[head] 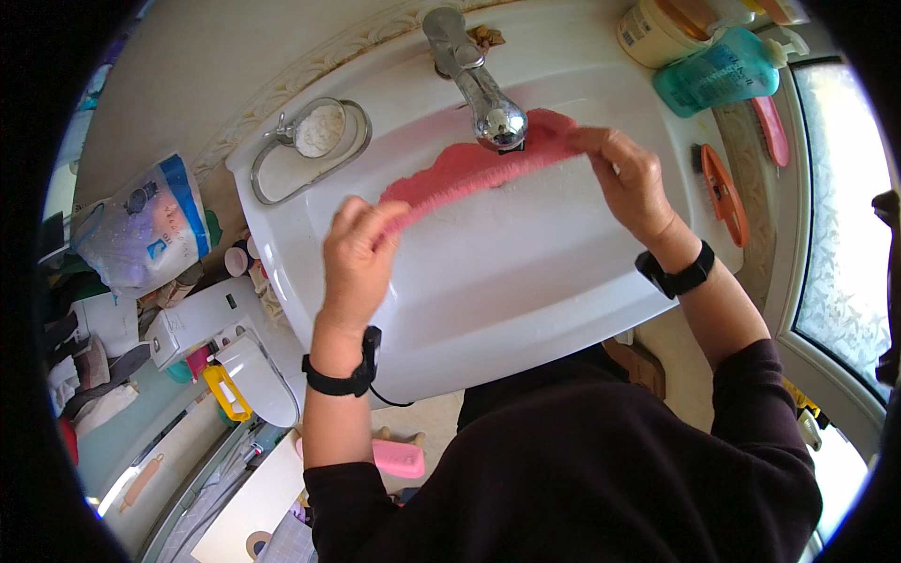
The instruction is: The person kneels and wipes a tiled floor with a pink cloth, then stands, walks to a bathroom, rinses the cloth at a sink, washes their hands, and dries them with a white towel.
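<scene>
A pink cloth (461, 167) with a fuzzy edge is stretched between my two hands inside the white washbasin (464, 274). My left hand (360, 257) pinches its left end between thumb and fingers. The right end is gripped by my right hand (625, 179). Part of the cloth passes behind the spout of the chrome faucet (493, 105), which hides some of it. The cloth's far part lies against the basin's back wall. No stream of water can be made out under the spout.
On the left ledge a metal soap rack (260, 176) holds a cup of white powder (320, 131). A teal pump bottle (725, 74), a tub (658, 35) and an orange brush (723, 193) line the right side. A plastic bag (151, 222) and a toilet (257, 380) stand left of the basin.
</scene>
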`<state>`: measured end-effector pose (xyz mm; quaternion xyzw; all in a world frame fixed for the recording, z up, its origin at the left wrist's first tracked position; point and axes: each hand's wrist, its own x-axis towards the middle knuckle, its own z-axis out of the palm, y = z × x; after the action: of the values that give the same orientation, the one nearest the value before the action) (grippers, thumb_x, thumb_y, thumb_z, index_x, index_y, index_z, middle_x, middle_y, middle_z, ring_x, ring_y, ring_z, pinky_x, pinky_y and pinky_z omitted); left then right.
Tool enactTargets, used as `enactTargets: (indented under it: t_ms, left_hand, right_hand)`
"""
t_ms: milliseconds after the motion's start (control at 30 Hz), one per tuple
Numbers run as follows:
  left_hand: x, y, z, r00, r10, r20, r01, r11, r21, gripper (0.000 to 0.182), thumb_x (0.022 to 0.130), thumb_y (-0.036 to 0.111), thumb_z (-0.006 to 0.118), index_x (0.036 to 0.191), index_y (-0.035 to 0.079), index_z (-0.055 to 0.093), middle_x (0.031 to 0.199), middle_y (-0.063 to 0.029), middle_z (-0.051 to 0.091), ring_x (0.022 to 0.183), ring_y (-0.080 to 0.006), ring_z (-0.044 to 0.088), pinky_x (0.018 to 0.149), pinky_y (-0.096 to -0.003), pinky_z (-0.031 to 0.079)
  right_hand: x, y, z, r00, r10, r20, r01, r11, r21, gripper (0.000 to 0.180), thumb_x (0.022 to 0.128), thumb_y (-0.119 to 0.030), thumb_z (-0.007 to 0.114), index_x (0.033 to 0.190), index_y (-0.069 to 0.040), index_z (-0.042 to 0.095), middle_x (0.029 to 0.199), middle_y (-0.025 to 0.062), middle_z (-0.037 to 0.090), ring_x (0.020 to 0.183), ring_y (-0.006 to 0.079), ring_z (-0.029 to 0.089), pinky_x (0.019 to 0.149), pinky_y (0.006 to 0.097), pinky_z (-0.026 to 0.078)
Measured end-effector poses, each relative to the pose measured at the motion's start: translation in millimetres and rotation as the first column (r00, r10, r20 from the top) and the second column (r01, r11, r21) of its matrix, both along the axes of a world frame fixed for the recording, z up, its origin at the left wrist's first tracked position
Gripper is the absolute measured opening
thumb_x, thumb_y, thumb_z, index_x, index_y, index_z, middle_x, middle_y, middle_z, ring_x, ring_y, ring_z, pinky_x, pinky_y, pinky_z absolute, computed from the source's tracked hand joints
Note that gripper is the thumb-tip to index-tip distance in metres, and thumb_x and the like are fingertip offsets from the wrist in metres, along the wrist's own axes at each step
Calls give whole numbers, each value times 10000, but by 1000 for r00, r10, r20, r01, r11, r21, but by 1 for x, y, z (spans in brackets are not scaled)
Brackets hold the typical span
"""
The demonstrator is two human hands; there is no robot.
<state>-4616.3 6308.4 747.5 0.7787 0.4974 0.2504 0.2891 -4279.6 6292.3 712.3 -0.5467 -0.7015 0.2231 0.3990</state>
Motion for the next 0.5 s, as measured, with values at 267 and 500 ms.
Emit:
enactTargets:
  t_ms: [267,500]
  left_hand:
    - [22,-23,-129,753,-396,-525,260,913,-316,224,774,7,572,935,113,687,968,-111,585,1008,-302,551,884,-460,408]
    - [43,-29,-139,400,-687,-607,390,727,-565,191,843,93,526,960,98,676,1138,-125,570,1122,-300,507,975,-475,369]
  right_hand:
    - [-6,-23,-111,699,447,558,-128,846,-518,159,802,14,526,910,-41,628,1036,143,596,909,331,622,784,403,515]
    - [-5,-9,-117,407,666,625,-221,736,-640,215,839,-57,521,1017,-78,640,1106,130,580,984,309,617,841,392,514]
